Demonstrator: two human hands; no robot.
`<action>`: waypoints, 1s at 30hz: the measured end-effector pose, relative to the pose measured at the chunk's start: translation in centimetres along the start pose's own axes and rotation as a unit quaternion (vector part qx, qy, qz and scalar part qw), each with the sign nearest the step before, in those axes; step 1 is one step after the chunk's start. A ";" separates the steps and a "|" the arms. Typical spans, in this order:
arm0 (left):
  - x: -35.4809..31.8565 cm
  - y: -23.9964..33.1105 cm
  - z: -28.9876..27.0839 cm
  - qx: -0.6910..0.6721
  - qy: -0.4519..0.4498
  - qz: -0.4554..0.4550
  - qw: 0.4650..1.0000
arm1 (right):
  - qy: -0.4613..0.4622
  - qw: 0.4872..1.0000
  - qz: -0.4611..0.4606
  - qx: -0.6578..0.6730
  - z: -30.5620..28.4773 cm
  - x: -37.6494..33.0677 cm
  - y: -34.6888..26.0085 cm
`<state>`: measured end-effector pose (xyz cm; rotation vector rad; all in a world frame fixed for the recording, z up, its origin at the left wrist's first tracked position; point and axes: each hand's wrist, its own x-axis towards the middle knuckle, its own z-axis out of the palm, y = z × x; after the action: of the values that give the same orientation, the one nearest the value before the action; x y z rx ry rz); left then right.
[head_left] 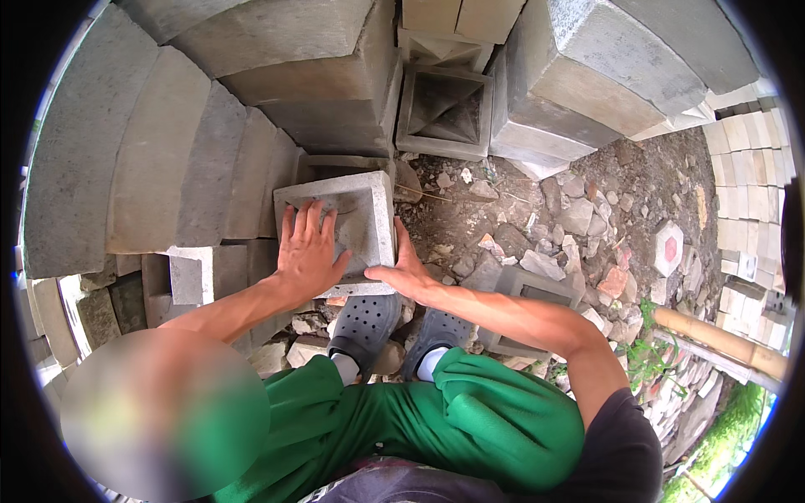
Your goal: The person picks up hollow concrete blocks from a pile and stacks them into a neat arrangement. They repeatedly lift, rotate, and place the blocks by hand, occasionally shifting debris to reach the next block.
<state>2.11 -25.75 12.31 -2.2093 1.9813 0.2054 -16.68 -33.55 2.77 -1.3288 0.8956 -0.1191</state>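
Observation:
A square grey concrete block point(366, 206) with a raised rim and a sunken, sloping face stands tilted in front of my feet. My left hand point(307, 249) lies flat on its face, fingers spread and pointing away from me. At the near right corner, my right hand point(408, 270) grips the block, its thumb on the near edge and its fingers along the right side. Just behind the block, the rim of a similar block point(344, 162) shows in part. The underside of the held block is hidden.
Stacked concrete blocks rise on the left point(159, 142) and far right point(595, 67). Another hollow block point(446, 109) sits between them. Rubble point(537, 230) covers the ground, with a square block point(537, 287) beside my right shoe point(438, 331). A bamboo pole point(721, 342) lies at right.

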 end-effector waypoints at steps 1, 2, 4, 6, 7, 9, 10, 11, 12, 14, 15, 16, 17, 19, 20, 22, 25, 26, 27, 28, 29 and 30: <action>-0.3 0.3 -0.9 -0.040 -0.042 0.008 0.998 | 0.005 1.000 -0.010 0.009 -0.5 0.2 -0.1; -0.6 0.9 -1.9 -0.079 -0.084 0.017 0.993 | 0.010 1.000 -0.021 0.018 -1.1 0.3 -0.2; -1.4 1.3 -2.1 -0.064 -0.082 0.079 0.991 | -0.010 0.998 0.000 0.065 -2.8 0.4 -0.9; -1.9 1.6 -1.9 -0.057 -0.090 0.121 0.987 | -0.021 0.995 0.033 0.087 -4.4 0.1 -2.1; -2.4 1.7 -1.6 -0.055 -0.091 0.140 0.984 | -0.031 0.994 0.037 0.100 -5.1 0.2 -2.2; -3.6 2.1 -0.6 -0.039 -0.079 0.195 0.977 | -0.046 0.990 0.072 0.111 -6.4 -0.5 -2.9; -3.7 2.3 0.3 -0.010 -0.080 0.229 0.970 | -0.044 0.990 0.069 0.119 -7.1 -1.0 -3.1; -3.8 2.3 1.2 0.020 -0.081 0.261 0.962 | -0.041 0.989 0.067 0.126 -7.7 -1.7 -3.2; -3.4 2.6 0.8 -0.005 -0.060 0.267 0.962 | -0.029 0.988 0.051 0.139 -7.8 -2.3 -3.1; -3.7 2.9 1.1 -0.009 -0.001 0.276 0.961 | -0.013 0.985 0.059 0.162 -8.1 -3.2 -3.1; -3.8 3.2 0.9 -0.013 0.029 0.281 0.959 | -0.004 0.983 0.064 0.173 -8.2 -3.8 -3.6; -3.9 3.5 0.7 -0.039 0.053 0.275 0.959 | -0.001 0.974 0.085 0.209 -8.4 -4.3 -4.4; -3.8 4.0 0.5 -0.048 0.057 0.278 0.958 | 0.005 0.972 0.098 0.215 -8.8 -4.8 -4.6; -3.3 4.6 -0.6 -0.060 0.063 0.285 0.955 | 0.016 0.965 0.121 0.232 -9.7 -5.6 -4.8; -2.8 4.8 -1.1 -0.053 0.052 0.295 0.953 | 0.028 0.965 0.122 0.232 -10.3 -6.0 -4.6; -1.2 5.7 -1.7 -0.037 0.027 0.307 0.951 | 0.054 0.960 0.109 0.253 -11.7 -6.8 -2.7; 1.8 6.6 -1.5 -0.024 0.040 0.326 0.944 | 0.079 0.952 0.092 0.282 -13.7 -6.9 -2.2; 2.7 6.9 -1.1 -0.030 0.048 0.326 0.944 | 0.086 0.953 0.086 0.278 -14.3 -6.7 -2.1; 3.6 7.0 -1.2 -0.033 0.052 0.332 0.941 | 0.096 0.952 0.080 0.279 -14.7 -6.4 -1.9; 4.6 6.8 -1.2 -0.015 0.042 0.346 0.937 | 0.095 0.952 0.059 0.286 -15.2 -5.9 -1.9; 5.3 6.8 -1.3 -0.017 0.053 0.338 0.940 | 0.096 0.955 0.048 0.276 -15.6 -5.3 -1.9; 5.9 6.7 -0.8 -0.019 0.064 0.332 0.941 | 0.099 0.958 0.036 0.268 -15.8 -4.7 -1.9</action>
<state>-3.89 -32.36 11.63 -1.5138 2.7478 0.1811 -28.87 -43.88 7.22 -0.7857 0.9922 -0.4152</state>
